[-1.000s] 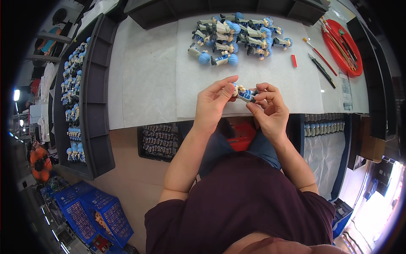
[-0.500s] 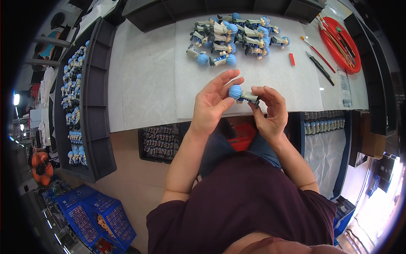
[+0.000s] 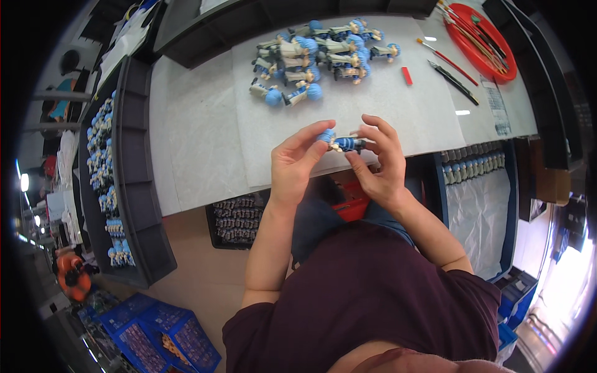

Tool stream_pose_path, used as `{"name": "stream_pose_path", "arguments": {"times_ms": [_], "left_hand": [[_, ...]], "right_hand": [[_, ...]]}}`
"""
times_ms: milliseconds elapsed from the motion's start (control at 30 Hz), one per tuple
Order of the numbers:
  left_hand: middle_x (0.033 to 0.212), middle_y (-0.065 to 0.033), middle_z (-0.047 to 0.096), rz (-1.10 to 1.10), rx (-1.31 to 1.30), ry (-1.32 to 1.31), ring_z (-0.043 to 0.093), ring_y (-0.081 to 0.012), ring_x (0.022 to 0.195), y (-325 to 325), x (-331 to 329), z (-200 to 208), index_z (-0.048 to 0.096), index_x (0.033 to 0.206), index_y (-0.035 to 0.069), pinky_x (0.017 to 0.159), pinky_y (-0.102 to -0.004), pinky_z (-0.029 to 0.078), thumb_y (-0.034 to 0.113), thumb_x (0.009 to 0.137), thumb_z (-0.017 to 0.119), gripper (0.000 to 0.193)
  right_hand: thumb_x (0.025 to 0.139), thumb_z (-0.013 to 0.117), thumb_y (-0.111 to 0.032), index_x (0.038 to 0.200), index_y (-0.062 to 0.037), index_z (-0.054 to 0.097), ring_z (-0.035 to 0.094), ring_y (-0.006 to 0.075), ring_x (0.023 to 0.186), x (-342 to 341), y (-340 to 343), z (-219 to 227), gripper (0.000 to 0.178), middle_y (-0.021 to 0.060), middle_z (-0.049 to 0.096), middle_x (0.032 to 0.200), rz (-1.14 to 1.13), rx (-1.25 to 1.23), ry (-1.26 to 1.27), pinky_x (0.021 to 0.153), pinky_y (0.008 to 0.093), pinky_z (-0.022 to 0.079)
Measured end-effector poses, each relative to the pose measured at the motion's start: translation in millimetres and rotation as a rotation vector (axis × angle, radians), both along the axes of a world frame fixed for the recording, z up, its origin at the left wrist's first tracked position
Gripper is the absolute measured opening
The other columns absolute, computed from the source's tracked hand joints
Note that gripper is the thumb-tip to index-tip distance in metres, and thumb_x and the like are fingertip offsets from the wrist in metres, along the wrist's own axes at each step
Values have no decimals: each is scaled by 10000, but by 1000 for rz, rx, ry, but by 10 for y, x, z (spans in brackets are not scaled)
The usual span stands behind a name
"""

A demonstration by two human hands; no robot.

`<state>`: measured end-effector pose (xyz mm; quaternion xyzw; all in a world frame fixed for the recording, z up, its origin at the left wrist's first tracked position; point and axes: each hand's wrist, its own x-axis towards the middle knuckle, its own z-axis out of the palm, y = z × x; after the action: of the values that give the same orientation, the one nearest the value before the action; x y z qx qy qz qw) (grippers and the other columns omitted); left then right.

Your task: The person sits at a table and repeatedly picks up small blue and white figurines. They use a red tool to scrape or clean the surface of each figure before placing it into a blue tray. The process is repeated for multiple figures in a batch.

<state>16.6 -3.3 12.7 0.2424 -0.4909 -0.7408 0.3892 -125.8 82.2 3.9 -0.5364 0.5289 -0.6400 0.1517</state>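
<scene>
A small blue-haired figurine [image 3: 348,144] lies sideways between my hands, just above the near edge of the worktable. Its blue-and-white front faces up. My left hand [image 3: 297,163] pinches its head between thumb and fingers. Around the dark feet, my right hand [image 3: 384,166] is spread, its thumb below and its curled fingers above. The thumb looks apart from the figurine; whether a fingertip touches the feet I cannot tell. Beyond my hands, a pile of similar figurines [image 3: 305,56] with pale backs lies on white paper [image 3: 398,115].
Right of the pile are a red block [image 3: 407,76], a red brush [image 3: 457,68], a black pen-like tool [image 3: 457,84] and a red tray of brushes [image 3: 508,73]. Grey bins [image 3: 146,186] border the left and back. Below the table edge sits a lined box of figurines [image 3: 476,217].
The figurine has rolled from its pale back to its blue front. My right thumb and fingers have spread away from its lower end. The whole view has shifted, moving the table leftward.
</scene>
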Motion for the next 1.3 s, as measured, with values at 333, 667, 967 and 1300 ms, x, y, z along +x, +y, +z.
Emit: {"name": "stream_pose_path", "arguments": {"times_ms": [333,667,967,1300], "left_hand": [[891,-67,586,112,-47,-285,585,-114,760,255,-370,70,541,968,-9,578,-211,501,114,792,725,283],[871,-59,580,334,-539,-619,524,-97,720,87,-450,-80,558,983,-10,642,-220,449,88,880,602,150],[901,-66,597,368,-641,-777,551,-127,807,77,-519,-187,579,1002,-32,702,-234,455,96,886,598,174],[903,-55,606,360,-734,-771,557,-102,804,95,-560,-199,583,1000,-39,738,-218,457,65,887,592,153]], "right_hand": [[684,720,-61,999,-21,601,599,250,762,-330,281,28,339,97,593,891,-108,-69,396,633,332,504],[719,694,2,968,-13,659,610,162,664,-1850,1727,-289,251,101,643,804,-878,264,99,612,260,498],[729,665,-151,972,-34,678,650,265,751,-1834,2563,-1288,270,165,664,815,-623,1107,-160,705,358,510],[736,656,-169,956,-26,659,639,309,825,-1834,2425,-1443,262,169,659,872,-584,1033,-116,736,372,499]]}}
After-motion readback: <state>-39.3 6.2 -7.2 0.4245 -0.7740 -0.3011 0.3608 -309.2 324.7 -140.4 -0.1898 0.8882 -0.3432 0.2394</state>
